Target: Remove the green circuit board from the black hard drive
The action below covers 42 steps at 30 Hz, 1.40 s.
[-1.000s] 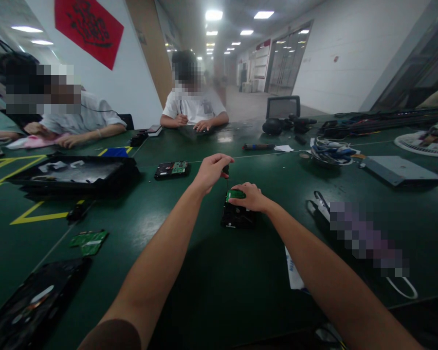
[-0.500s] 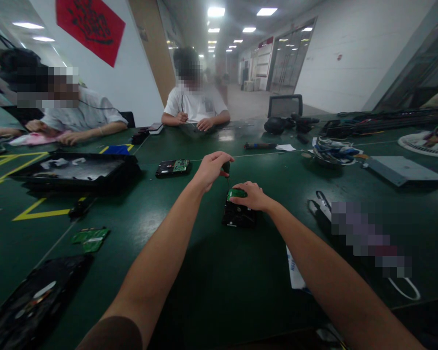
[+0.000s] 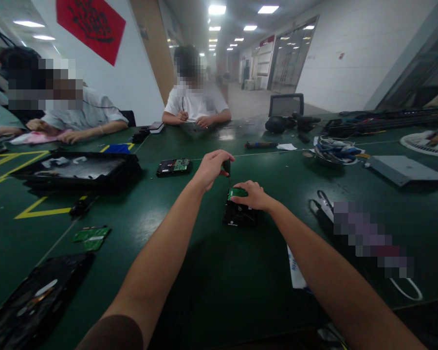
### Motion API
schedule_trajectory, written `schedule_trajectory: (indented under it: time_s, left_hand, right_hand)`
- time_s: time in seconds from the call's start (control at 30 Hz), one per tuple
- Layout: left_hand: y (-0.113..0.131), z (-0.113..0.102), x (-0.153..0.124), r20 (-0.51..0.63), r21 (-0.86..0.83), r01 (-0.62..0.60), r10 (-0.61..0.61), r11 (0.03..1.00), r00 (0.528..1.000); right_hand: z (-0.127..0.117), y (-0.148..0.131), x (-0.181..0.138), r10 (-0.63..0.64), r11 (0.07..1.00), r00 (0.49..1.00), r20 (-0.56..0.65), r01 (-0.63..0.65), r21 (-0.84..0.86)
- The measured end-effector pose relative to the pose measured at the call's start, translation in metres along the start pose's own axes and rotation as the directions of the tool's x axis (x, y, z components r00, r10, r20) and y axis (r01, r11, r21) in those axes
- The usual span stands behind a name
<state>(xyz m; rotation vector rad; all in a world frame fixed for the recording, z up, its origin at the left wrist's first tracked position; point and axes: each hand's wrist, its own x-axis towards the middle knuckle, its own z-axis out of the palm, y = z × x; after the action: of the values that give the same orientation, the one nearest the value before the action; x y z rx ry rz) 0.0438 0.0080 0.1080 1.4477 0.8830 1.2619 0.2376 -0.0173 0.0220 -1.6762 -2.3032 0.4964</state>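
Observation:
A black hard drive with a green circuit board at its far end lies on the dark green table. My right hand is closed over the drive's far right side, its fingers resting on the board. In my left hand a dark-handled screwdriver stands almost upright, gripped from above. Its thin shaft points down to the far left corner of the drive; whether the tip sits in a screw is too small to tell.
Another hard drive lies beyond my left forearm. A loose green board and a larger black drive are at the left, near a black tray. To the right lie a lanyard, a metal box and bundled cables. Two people sit opposite.
Both hands keep nearly the same place on the screwdriver and the drive. The whole view has shifted very slightly.

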Motion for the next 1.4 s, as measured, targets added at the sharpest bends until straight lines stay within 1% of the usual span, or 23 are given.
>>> schedule_trajectory:
  time_s: [0.13, 0.23, 0.3, 0.47, 0.53, 0.6, 0.8, 0.9, 1.07, 1.13, 1.2, 1.3, 1.4]
  left_hand:
    - [0.001, 0.0019, -0.0019, 0.048, -0.127, 0.102, -0.096, 0.987, 0.994]
    - [0.0003, 0.0041, -0.0024, 0.045, -0.174, 0.109, -0.103, 0.979, 0.994]
    - [-0.0009, 0.0047, -0.0018, 0.035, -0.155, 0.074, -0.069, 0.985, 0.997]
    - [-0.0044, 0.0024, 0.0007, 0.053, 0.056, -0.028, 0.025, 0.998, 0.998]
    - [-0.0044, 0.0012, 0.0009, 0.055, 0.089, -0.036, 0.032, 0.995, 0.998]
    - [-0.0033, 0.0006, 0.0002, 0.059, 0.064, -0.011, 0.007, 0.998, 0.998]
    - [0.0, 0.0029, -0.0027, 0.064, -0.1, 0.121, -0.115, 0.988, 0.991]
    - [0.0001, 0.0034, -0.0026, 0.049, -0.105, 0.12, -0.115, 0.987, 0.992]
    - [0.0019, 0.001, -0.0022, 0.039, 0.002, 0.041, -0.041, 0.999, 0.998]
    - [0.0027, 0.0006, -0.0027, 0.061, -0.018, 0.06, -0.058, 0.998, 0.996]
    - [0.0033, 0.0012, -0.0035, 0.082, -0.072, 0.111, -0.105, 0.991, 0.991]
    - [0.0039, 0.0032, -0.0047, 0.084, -0.142, 0.172, -0.161, 0.975, 0.983]
    - [0.0053, 0.0046, -0.0053, 0.067, -0.148, 0.159, -0.151, 0.976, 0.986]
  right_hand:
    - [-0.001, -0.0023, -0.0008, 0.014, 1.0, 1.0, 0.001, -0.014, -0.011]
    - [-0.0016, -0.0034, -0.001, 0.012, 1.0, 1.0, 0.006, -0.012, -0.009]
    - [-0.0017, -0.0036, -0.001, 0.011, 1.0, 1.0, 0.007, -0.01, -0.009]
    - [-0.0009, -0.0032, -0.0006, 0.013, 1.0, 1.0, 0.007, -0.013, 0.004]
    - [-0.0005, -0.0029, -0.0003, 0.015, 1.0, 1.0, 0.006, -0.015, 0.001]
    - [-0.0002, -0.0024, 0.0, 0.016, 1.0, 1.0, 0.005, -0.016, -0.007]
    - [-0.0002, -0.0016, 0.0005, 0.008, 1.0, 1.0, 0.007, -0.008, -0.01]
    - [-0.0002, -0.0021, -0.0002, 0.009, 1.0, 1.0, 0.003, -0.009, -0.012]
    - [-0.0009, -0.0017, -0.0003, 0.012, 1.0, 1.0, 0.007, -0.012, -0.007]
    - [-0.0008, -0.0012, 0.0002, 0.012, 1.0, 1.0, 0.015, -0.012, -0.002]
    - [-0.0003, -0.0009, 0.0007, 0.009, 1.0, 1.0, 0.015, -0.009, -0.003]
    - [0.0002, -0.0017, 0.0008, 0.014, 1.0, 1.0, 0.006, -0.014, -0.014]
    - [-0.0004, -0.0027, 0.0, 0.017, 1.0, 1.0, 0.003, -0.017, -0.016]
